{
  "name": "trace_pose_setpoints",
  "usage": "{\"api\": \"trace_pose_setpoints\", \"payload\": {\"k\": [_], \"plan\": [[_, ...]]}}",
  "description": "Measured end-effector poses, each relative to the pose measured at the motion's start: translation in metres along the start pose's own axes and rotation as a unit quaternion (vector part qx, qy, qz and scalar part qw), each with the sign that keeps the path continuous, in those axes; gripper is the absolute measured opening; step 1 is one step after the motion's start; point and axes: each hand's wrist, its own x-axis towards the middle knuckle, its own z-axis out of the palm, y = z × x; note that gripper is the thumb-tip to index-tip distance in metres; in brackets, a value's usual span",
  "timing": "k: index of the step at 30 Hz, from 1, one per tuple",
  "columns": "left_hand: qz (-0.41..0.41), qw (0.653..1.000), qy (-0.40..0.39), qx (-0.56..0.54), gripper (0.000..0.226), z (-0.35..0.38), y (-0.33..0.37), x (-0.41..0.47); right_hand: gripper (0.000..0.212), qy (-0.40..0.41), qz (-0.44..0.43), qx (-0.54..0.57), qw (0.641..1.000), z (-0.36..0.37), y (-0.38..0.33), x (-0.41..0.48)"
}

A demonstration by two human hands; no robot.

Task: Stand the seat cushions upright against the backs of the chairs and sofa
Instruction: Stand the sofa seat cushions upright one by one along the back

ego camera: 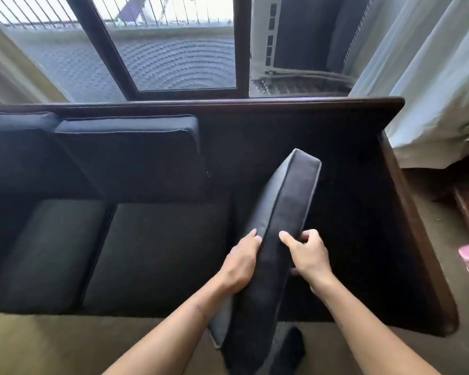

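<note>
- The dark seat cushion (279, 212) is lifted on edge over the right end of the sofa (255, 109), its near end over the sofa's front edge toward the floor and its far end tilted toward the backrest
- The left hand (240, 262) presses flat against the cushion's left face, fingers wrapped onto the boxed edge; the right hand (310, 257) is closed on the right side, thumb on top of the edge and fingers curled round behind
- The right seat bay (349, 226) under it looks bare and dark, so this is likely the cushion that belongs there
- Two more seat cushions lie flat: the middle one (157, 255) and the left one (49, 250); a back cushion (127, 131) stands against the backrest above them
- To do this step well, I would swing the far end round so a broad face meets the backrest, then set the long lower edge down deep in the bay
- Keeping both hands low on the edge gives control while turning; the foam probably flexes, so support it until it leans back past upright
- Seat it square to the neighbouring back cushion, or it may slide forward
- No brand, label or writing can be read on the cushions, the sofa, the window (173, 50) behind or the pale curtain (428, 77) at the right
</note>
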Motion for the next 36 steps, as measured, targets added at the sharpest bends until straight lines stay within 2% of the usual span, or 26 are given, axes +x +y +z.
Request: {"api": "trace_pose_setpoints", "payload": {"k": [1, 2, 4, 6, 7, 9, 11, 12, 15, 16, 17, 19, 22, 26, 29, 31, 33, 36], "plan": [[0.000, 1.000, 0.008, 0.016, 0.097, -0.011, 0.005, -0.009, 0.030, -0.014, -0.021, -0.003, 1.000, 0.003, -0.007, -0.003], [0.000, 0.998, 0.017, 0.056, 0.095, -0.021, 0.010, -0.018, 0.019, -0.033, -0.052, -0.018, 0.998, 0.006, -0.014, -0.004], [-0.007, 0.985, 0.039, 0.168, 0.101, -0.030, 0.019, -0.035, 0.041, -0.081, -0.129, -0.110, 0.982, 0.013, -0.029, -0.003], [-0.042, 0.961, 0.074, 0.263, 0.118, -0.030, 0.025, -0.048, 0.060, -0.089, -0.204, -0.240, 0.945, 0.022, -0.044, -0.001], [-0.061, 0.947, 0.091, 0.303, 0.130, -0.029, 0.023, -0.051, 0.066, -0.083, -0.238, -0.321, 0.913, 0.027, -0.050, 0.001], [-0.089, 0.914, 0.113, 0.379, 0.145, -0.032, 0.012, -0.050, 0.085, -0.051, -0.304, -0.484, 0.819, 0.038, -0.059, 0.010], [-0.087, 0.893, 0.127, 0.423, 0.139, -0.041, 0.001, -0.045, 0.111, -0.009, -0.363, -0.587, 0.724, 0.048, -0.076, 0.019], [-0.077, 0.895, 0.123, 0.423, 0.132, -0.046, -0.002, -0.044, 0.118, -0.013, -0.390, -0.617, 0.684, 0.054, -0.084, 0.023], [-0.026, 0.902, 0.107, 0.417, 0.117, -0.059, -0.009, -0.039, 0.106, -0.100, -0.459, -0.688, 0.553, 0.075, -0.099, 0.031], [-0.012, 0.900, 0.105, 0.422, 0.115, -0.064, -0.010, -0.039, 0.098, -0.121, -0.473, -0.700, 0.520, 0.082, -0.100, 0.031], [-0.003, 0.899, 0.106, 0.424, 0.114, -0.068, -0.012, -0.038, 0.091, -0.137, -0.483, -0.700, 0.507, 0.087, -0.100, 0.032], [0.013, 0.905, 0.111, 0.412, 0.111, -0.076, -0.014, -0.036, 0.079, -0.145, -0.503, -0.675, 0.519, 0.091, -0.102, 0.032], [0.053, 0.907, 0.113, 0.402, 0.105, -0.094, -0.013, -0.036, 0.061, -0.113, -0.528, -0.656, 0.528, 0.083, -0.111, 0.027], [0.129, 0.870, 0.066, 0.472, 0.106, -0.138, -0.008, -0.032, 0.057, -0.106, -0.496, -0.636, 0.582, 0.073, -0.108, 0.013], [0.158, 0.830, 0.021, 0.534, 0.099, -0.170, -0.011, -0.024, 0.071, -0.121, -0.461, -0.594, 0.648, 0.077, -0.087, 0.000], [0.165, 0.806, 0.006, 0.568, 0.097, -0.183, -0.018, -0.018, 0.082, -0.122, -0.469, -0.546, 0.683, 0.081, -0.068, -0.004], [0.167, 0.785, 0.006, 0.597, 0.104, -0.191, -0.026, -0.015, 0.097, -0.106, -0.477, -0.527, 0.695, 0.076, -0.053, 0.002], [0.161, 0.750, 0.045, 0.640, 0.124, -0.196, -0.034, -0.013, 0.118, -0.061, -0.453, -0.562, 0.689, 0.048, -0.041, 0.025]]}}
